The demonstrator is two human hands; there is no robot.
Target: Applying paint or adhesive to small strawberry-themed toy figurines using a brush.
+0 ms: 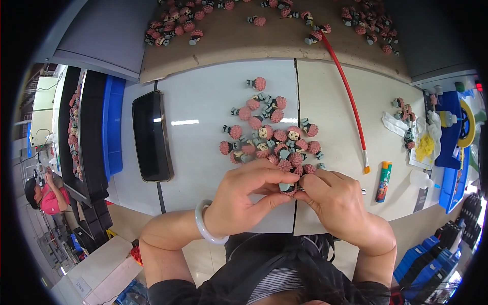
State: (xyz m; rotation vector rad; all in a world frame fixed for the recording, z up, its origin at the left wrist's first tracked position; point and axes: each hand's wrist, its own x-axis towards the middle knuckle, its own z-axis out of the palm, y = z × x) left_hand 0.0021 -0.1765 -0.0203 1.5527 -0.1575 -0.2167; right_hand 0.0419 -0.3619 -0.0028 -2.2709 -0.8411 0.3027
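Note:
Close to the table's front edge, my left hand [246, 195] pinches a small pink-haired figurine [287, 188] between thumb and fingers. My right hand [333, 195] is closed right beside it, its fingertips meeting the figurine. A thin tool with a silver end [363, 191] sticks out past the right hand; its working tip is hidden by the fingers. Just beyond both hands lies a loose pile of similar figurines [265, 132], with pink curly hair, black clothes and grey-blue parts, facing various ways.
A black phone [152, 136] lies at left. On the right are a red-handled brush [345, 84], a green-and-orange tube [384, 182] and a white bottle [421, 179]. More figurines cover a brown raised ledge [223, 43]. Farther left, a person in pink [48, 195] sits working.

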